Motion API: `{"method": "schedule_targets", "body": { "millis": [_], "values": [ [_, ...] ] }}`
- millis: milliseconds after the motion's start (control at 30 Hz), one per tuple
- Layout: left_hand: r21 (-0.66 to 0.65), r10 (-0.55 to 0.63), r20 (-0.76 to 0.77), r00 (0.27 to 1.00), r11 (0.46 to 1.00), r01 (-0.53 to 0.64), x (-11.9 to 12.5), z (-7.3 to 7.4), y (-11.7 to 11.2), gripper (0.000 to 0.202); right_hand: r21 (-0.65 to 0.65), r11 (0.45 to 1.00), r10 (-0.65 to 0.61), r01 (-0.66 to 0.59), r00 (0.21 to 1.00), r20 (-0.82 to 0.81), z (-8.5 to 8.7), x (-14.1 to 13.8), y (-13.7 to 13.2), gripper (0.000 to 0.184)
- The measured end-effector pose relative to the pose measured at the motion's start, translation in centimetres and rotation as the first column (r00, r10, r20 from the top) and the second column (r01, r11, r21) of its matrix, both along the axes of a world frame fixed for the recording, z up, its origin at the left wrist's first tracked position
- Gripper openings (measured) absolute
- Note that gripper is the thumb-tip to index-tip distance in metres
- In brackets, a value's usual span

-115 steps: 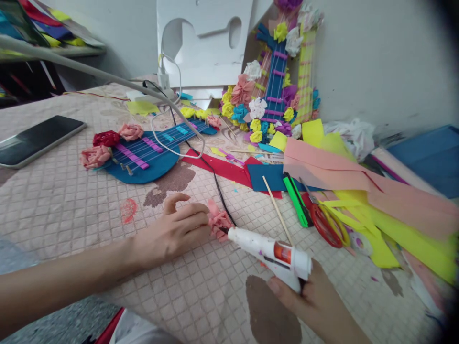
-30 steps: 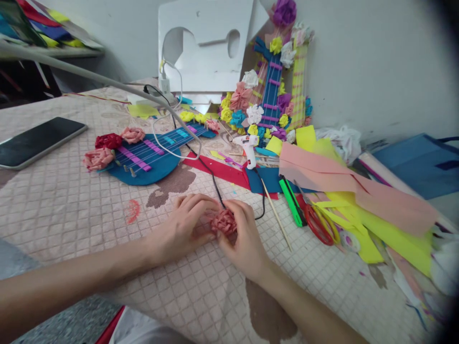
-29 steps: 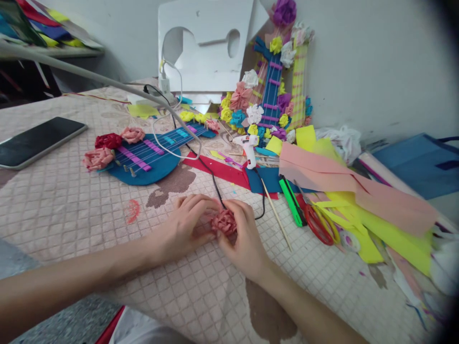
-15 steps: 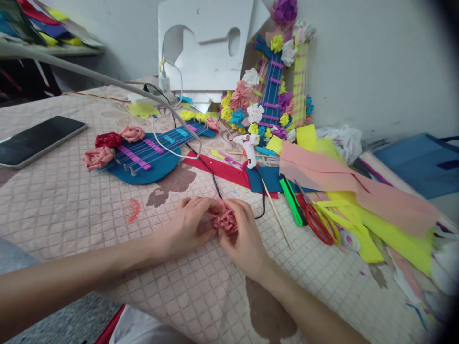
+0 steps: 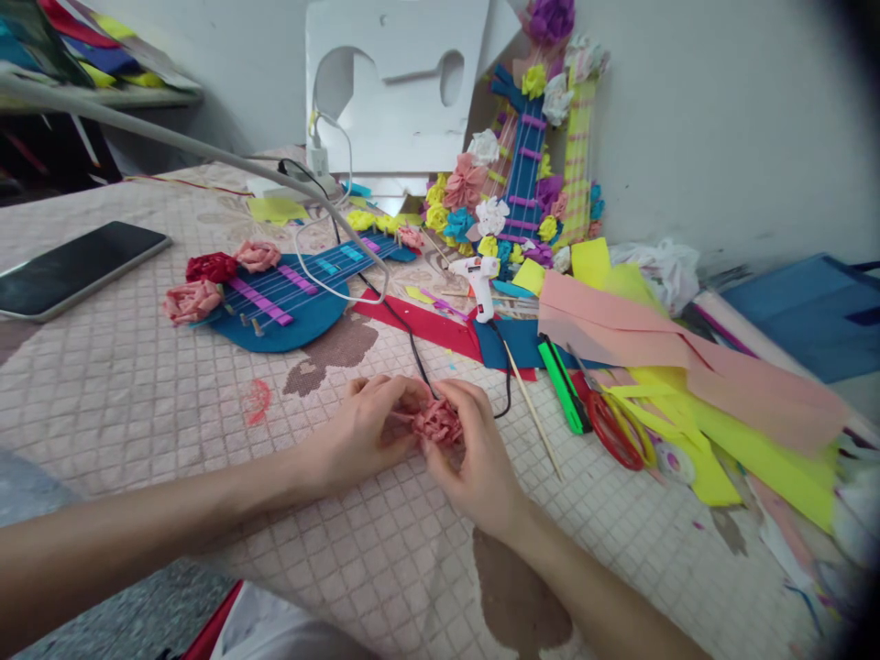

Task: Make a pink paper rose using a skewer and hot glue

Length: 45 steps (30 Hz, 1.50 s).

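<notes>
A pink paper flower (image 5: 438,423) sits between both my hands, low over the quilted cloth. My left hand (image 5: 364,431) curls round its left side with fingers pinched on it. My right hand (image 5: 474,458) wraps its right side, thumb and fingers pressed against the petals. A white glue gun (image 5: 481,282) stands behind them on the blue and red paper, its black cord (image 5: 412,344) running past my hands. A blue paper guitar (image 5: 289,298) with three paper roses lies to the left.
A dark phone (image 5: 72,268) lies at far left. Red-handled scissors (image 5: 619,426), a green cutter (image 5: 562,385) and a wooden stick (image 5: 533,408) lie right of my hands. Pink and yellow paper sheets (image 5: 687,367) spread further right. A flower-covered guitar (image 5: 522,165) leans on the wall.
Earlier my right hand held the glue gun at the flower; the gun now stands behind on the paper. Both hands hold the flower, and their fingers have shifted slightly on it.
</notes>
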State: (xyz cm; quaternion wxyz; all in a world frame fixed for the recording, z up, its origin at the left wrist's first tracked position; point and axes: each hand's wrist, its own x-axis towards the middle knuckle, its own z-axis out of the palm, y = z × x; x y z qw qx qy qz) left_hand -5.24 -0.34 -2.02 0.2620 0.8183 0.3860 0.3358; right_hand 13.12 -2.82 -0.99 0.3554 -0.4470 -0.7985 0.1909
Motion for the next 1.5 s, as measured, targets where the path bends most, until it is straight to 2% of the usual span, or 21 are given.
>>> {"method": "schedule_targets", "body": {
  "millis": [167,267,400,533,767,933,1000,1067,1133,1200,1267,1333,1400,1500],
  "values": [
    [-0.099,-0.031,0.108,0.994,0.994,0.042,0.1,0.1,-0.1,0.028,0.12,0.991,-0.056,0.055,0.998,0.0,1.6,1.2,0.9,0.032],
    [-0.147,-0.016,0.146,0.989,0.988,0.038,0.2,0.1,-0.2,0.031,0.127,0.992,-0.001,-0.009,0.997,0.079,2.4,2.1,1.5,0.022],
    [-0.192,0.0,0.156,0.988,0.981,0.031,0.2,-0.1,-0.1,0.031,0.076,0.983,0.148,-0.166,0.968,0.204,2.8,2.6,2.0,0.023],
    [-0.191,-0.001,0.142,0.99,0.981,0.028,0.2,0.0,-0.2,0.03,0.076,0.964,0.217,-0.254,0.921,0.325,3.2,2.3,2.2,0.021],
    [-0.147,0.017,0.096,0.995,0.989,-0.003,0.2,0.4,-0.3,0.032,0.099,0.952,0.216,-0.291,0.862,0.459,3.4,1.9,2.5,0.021],
    [-0.048,0.009,-0.048,0.999,0.999,-0.011,0.0,0.3,0.0,0.04,0.101,0.956,0.204,-0.277,0.868,0.453,3.0,1.8,2.5,0.018],
    [-0.037,0.012,-0.086,0.996,0.999,-0.015,0.0,0.2,0.0,0.034,0.085,0.958,0.218,-0.274,0.889,0.403,2.9,1.7,2.4,0.018],
    [-0.046,0.016,-0.086,0.996,0.999,-0.02,0.0,0.2,0.0,0.029,0.055,0.968,0.22,-0.245,0.935,0.279,3.0,1.8,2.4,0.017],
    [-0.066,0.01,-0.068,0.998,0.998,-0.015,0.0,0.3,0.0,0.028,-0.015,0.983,0.184,-0.184,0.981,0.064,3.1,1.8,2.2,0.014],
    [-0.08,0.006,-0.05,0.999,0.997,-0.01,0.1,0.4,0.0,0.03,-0.181,0.971,0.115,-0.154,0.971,-0.211,3.2,2.0,2.0,0.011],
    [-0.087,0.008,-0.027,1.0,0.996,-0.011,0.2,0.5,0.0,0.031,-0.365,0.907,0.018,-0.211,0.885,-0.466,3.2,2.4,1.8,0.006],
    [-0.107,0.022,0.01,1.0,0.994,-0.021,0.4,0.6,0.1,0.031,-0.448,0.852,-0.09,-0.27,0.769,-0.634,3.3,3.1,1.7,0.004],
    [-0.138,0.029,0.037,0.999,0.99,-0.023,0.5,0.7,0.2,0.031,-0.436,0.861,-0.167,-0.261,0.665,-0.728,3.5,4.1,1.6,0.004],
    [-0.17,0.018,0.049,0.999,0.985,-0.009,0.4,0.6,0.2,0.032,-0.372,0.913,-0.233,-0.165,0.539,-0.81,3.9,6.2,1.6,0.007]
  ]
}}
